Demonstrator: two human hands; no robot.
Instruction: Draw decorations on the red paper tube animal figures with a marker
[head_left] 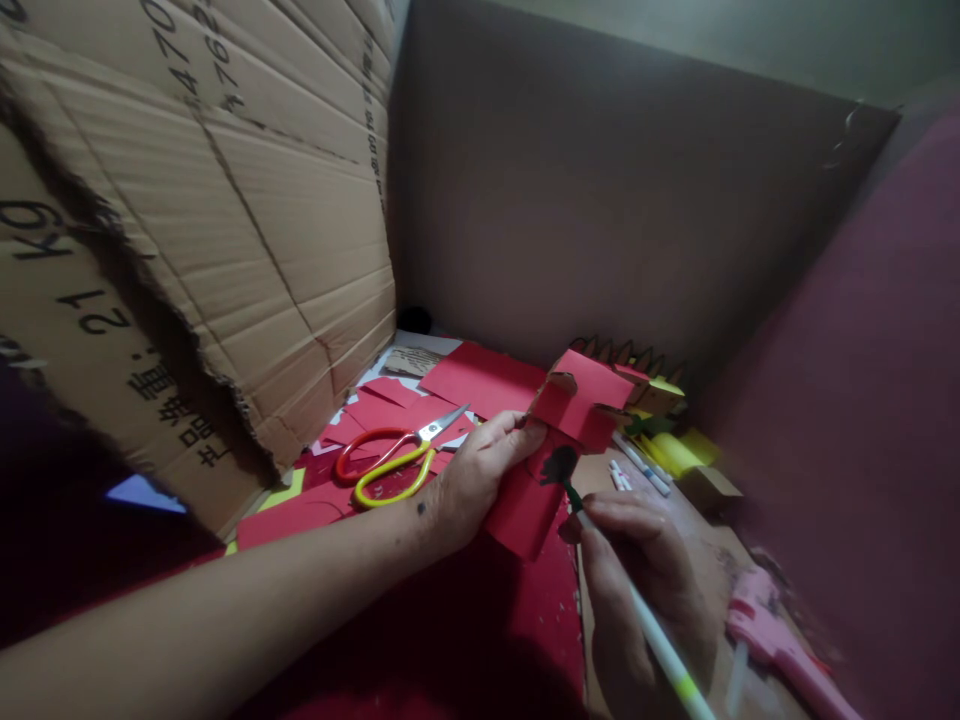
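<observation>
A red paper figure [517,510], with a boxy folded top and a tube-like lower part, is held in my left hand [480,470], thumb pressed on its front. On that front sits a black patch [558,466] of irregular outline. My right hand [637,570] grips a white marker [660,640] with a yellow band, its dark tip touching the lower edge of the black patch. Scissors [397,465] with one red and one yellow handle lie just left of my left wrist, blades pointing away to the right.
Red paper pieces [480,375] lie around the scissors. A tall cardboard panel [247,190] stands at the left. To the right are several markers [645,465], yellow paper [679,450] and a pink glue gun [772,630]. A red cloth [420,640] covers the near surface.
</observation>
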